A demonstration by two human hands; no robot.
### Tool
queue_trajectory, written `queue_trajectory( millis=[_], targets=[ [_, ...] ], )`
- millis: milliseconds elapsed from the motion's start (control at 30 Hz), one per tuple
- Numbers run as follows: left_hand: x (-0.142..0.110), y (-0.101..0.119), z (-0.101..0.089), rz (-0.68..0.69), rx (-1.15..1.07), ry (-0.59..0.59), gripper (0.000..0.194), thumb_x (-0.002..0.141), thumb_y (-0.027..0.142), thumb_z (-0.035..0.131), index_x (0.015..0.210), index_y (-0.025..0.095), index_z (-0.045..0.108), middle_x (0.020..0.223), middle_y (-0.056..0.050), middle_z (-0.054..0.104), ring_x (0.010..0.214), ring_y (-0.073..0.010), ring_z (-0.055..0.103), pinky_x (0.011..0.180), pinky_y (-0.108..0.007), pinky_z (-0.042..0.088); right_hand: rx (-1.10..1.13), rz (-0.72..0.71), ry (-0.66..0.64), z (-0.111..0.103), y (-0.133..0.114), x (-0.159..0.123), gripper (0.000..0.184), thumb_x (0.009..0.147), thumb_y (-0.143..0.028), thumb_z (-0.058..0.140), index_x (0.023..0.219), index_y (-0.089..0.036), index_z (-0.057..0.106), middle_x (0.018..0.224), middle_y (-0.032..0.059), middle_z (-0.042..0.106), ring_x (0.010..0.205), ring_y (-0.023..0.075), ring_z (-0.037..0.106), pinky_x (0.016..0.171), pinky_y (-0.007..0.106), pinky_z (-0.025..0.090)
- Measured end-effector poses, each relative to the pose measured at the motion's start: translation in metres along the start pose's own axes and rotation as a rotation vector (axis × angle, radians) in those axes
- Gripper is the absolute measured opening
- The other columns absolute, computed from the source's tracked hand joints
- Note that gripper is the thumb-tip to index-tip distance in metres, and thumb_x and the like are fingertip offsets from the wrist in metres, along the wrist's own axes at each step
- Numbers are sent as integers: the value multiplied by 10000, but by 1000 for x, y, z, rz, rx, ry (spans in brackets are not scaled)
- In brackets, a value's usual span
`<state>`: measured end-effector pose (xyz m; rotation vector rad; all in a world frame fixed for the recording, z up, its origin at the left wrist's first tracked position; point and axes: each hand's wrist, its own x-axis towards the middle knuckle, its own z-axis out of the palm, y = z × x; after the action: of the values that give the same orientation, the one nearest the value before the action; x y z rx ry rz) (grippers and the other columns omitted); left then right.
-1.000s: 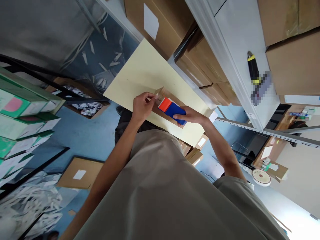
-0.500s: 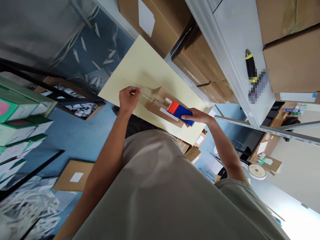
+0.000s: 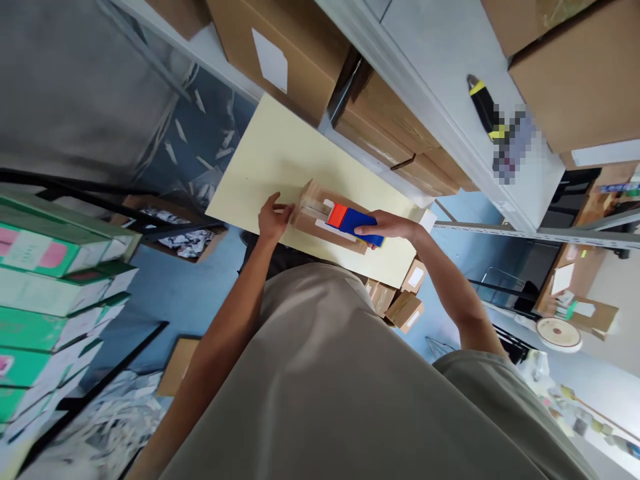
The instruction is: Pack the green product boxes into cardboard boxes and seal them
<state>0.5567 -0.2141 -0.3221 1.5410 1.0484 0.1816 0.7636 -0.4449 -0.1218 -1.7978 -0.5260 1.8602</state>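
A long brown cardboard box [image 3: 309, 212] lies on the pale yellow board [image 3: 265, 147], with clear tape and white labels on its upper face. My right hand [image 3: 387, 225] is closed around a blue tape dispenser [image 3: 361, 223] with an orange-red front part, which sits over the middle of the box. At the box's left end is my left hand [image 3: 276, 217], its fingers somewhat apart and holding nothing that I can see. Its fingertips are close to the cardboard edge; I cannot tell whether they touch it.
Large cartons [image 3: 280, 53] line the shelf behind the board. A yellow-and-black cutter [image 3: 483, 103] lies on the upper shelf [image 3: 425, 47]. Green boxes [image 3: 35, 287] are stacked at left, near an open carton of scraps [image 3: 187, 241]. Small cartons [image 3: 404, 310] stand below the board's right end.
My left hand has come from holding a clear tape strip out from the box to its left end, and its fingers have parted. The dispenser has moved slightly left. The view has shifted.
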Motion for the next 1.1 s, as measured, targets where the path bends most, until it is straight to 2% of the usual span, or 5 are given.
queue_trajectory(
  millis=[267, 467, 833, 967, 1100],
  targets=[
    [-20, 64, -4, 165, 205, -42, 288, 947, 440, 820, 1056, 174, 802, 1035, -82, 832, 948, -204, 763, 892, -293, 570, 49, -108, -14, 1, 12, 8, 576, 781, -697, 1020, 866, -191, 759, 650, -5, 737, 552, 147, 691, 523, 253, 570],
    [-30, 72, -3, 195, 391, -3, 219, 1012, 401, 732, 1086, 194, 729, 1123, -103, 819, 1050, -217, 764, 967, -333, 584, 100, -151, 103, 0, 25, 20, 585, 615, -584, 1137, 814, -174, 771, 694, -3, 731, 694, 202, 775, 624, 302, 638],
    [-29, 64, 1, 323, 479, 7, 191, 1042, 406, 688, 1063, 219, 656, 1146, -115, 788, 1103, -260, 755, 996, -393, 609, 31, 21, 713, -89, 207, -77, 774, 915, -856, 766, 959, -84, 762, 1040, 78, 799, 1050, 267, 839, 800, 324, 645],
    [-32, 66, 5, 342, 516, 3, 186, 1050, 406, 678, 1063, 223, 647, 1114, -105, 776, 1100, -259, 760, 990, -384, 620, 11, 75, 797, -88, 227, -70, 835, 898, -911, 703, 929, -78, 746, 1075, 92, 791, 1068, 263, 837, 800, 302, 630],
    [-34, 66, 4, 370, 537, 0, 195, 1058, 415, 667, 1071, 222, 646, 1156, -123, 781, 1106, -266, 762, 1020, -408, 615, -25, 119, 708, -70, 219, -43, 814, 816, -883, 845, 910, -78, 767, 989, 76, 786, 1025, 280, 838, 825, 347, 650]
  ],
)
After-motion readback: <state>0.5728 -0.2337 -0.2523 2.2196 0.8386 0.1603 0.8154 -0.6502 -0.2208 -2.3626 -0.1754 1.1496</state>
